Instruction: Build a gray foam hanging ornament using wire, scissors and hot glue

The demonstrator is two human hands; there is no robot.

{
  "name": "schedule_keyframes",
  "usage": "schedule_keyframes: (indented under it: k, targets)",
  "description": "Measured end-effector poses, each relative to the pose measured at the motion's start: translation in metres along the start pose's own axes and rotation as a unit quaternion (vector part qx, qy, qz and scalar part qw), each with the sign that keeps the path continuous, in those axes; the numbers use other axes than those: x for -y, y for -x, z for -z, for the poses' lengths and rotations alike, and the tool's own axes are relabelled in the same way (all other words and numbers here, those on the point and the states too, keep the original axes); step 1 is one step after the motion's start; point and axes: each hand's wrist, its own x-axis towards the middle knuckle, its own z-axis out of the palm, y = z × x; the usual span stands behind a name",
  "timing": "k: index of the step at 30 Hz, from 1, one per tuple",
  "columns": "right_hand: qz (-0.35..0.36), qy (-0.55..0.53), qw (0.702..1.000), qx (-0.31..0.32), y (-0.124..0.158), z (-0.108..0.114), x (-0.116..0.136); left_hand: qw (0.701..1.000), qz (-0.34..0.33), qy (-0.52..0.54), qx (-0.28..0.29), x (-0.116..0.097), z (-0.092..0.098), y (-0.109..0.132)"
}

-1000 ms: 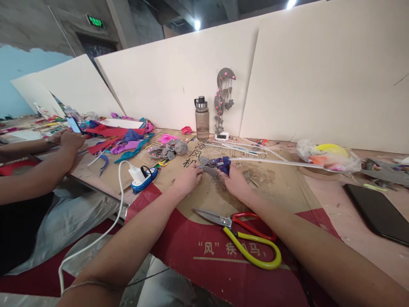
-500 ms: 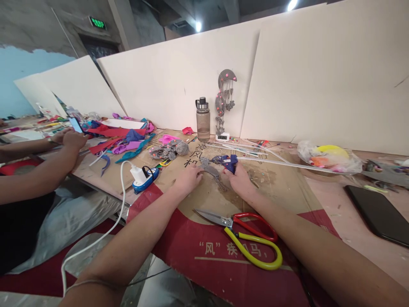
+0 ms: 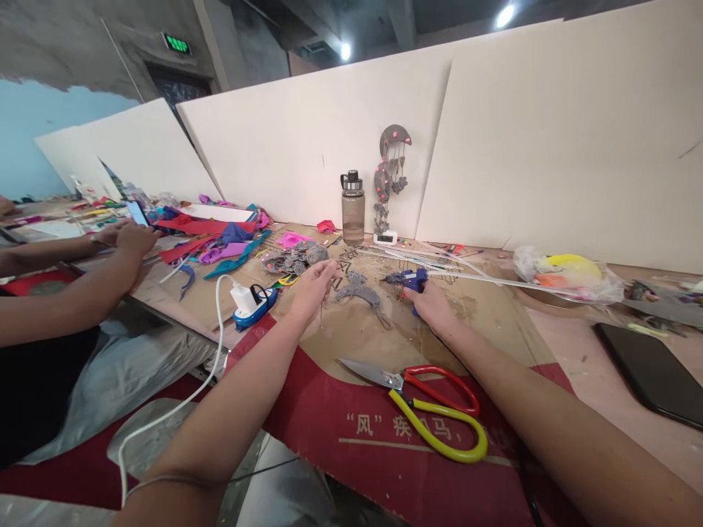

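My right hand (image 3: 433, 304) is wrapped round a blue hot glue gun (image 3: 413, 279), whose nozzle points left above the cardboard. To its left, a grey crescent-shaped felt piece (image 3: 359, 293) with a loop of cord lies flat on the cardboard. My left hand (image 3: 315, 289) is raised just left of that piece, its fingertips pinched together; what they hold, if anything, is too small to make out. Nearer to me lie large scissors (image 3: 378, 375) with one red and one yellow handle, blades pointing left.
A blue power strip (image 3: 255, 309) with a white plug sits at left, near grey yarn pieces (image 3: 294, 258). Behind stand a water bottle (image 3: 353, 212) and a hanging moon ornament (image 3: 394, 139). A black phone (image 3: 648, 373) lies at right. Another person's hands (image 3: 135, 238) hold a phone.
My left hand has lifted off the grey felt piece and moved up and left. The glue gun in my right hand has moved right, away from the piece.
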Motion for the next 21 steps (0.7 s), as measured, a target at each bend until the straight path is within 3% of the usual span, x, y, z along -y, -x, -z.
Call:
schedule_keyframes:
  k: [2, 5, 9, 11, 13, 16, 18, 21]
  targets:
    - [0.003, 0.046, 0.999, 0.02, -0.001, 0.003, 0.001, 0.993, 0.02, 0.112, 0.034, 0.0, 0.002, -0.002]
    - [0.03, 0.139, 0.989, 0.049, 0.002, 0.009, 0.002, 0.979, 0.022, 0.193, 0.066, -0.002, 0.002, -0.003]
    - [0.112, 0.324, 0.938, -0.057, 0.017, 0.023, 0.007, 0.972, 0.01, 0.217, 0.092, -0.006, -0.001, 0.0]
    - [0.145, 0.35, 0.92, -0.096, 0.025, 0.029, 0.014, 0.972, 0.001, 0.214, 0.103, -0.007, -0.002, 0.003]
    - [0.205, 0.293, 0.931, -0.077, 0.034, 0.031, 0.026, 0.974, -0.005, 0.196, 0.112, -0.008, -0.004, 0.006]
    - [0.298, 0.092, 0.95, -0.01, 0.045, 0.021, 0.046, 0.978, -0.01, 0.162, 0.132, -0.011, -0.007, 0.011]
    - [0.302, -0.023, 0.953, 0.034, 0.05, 0.008, 0.057, 0.978, -0.01, 0.147, 0.148, -0.012, -0.009, 0.015]
    - [0.275, -0.102, 0.952, 0.089, 0.053, -0.011, 0.068, 0.976, -0.009, 0.138, 0.168, -0.014, -0.012, 0.018]
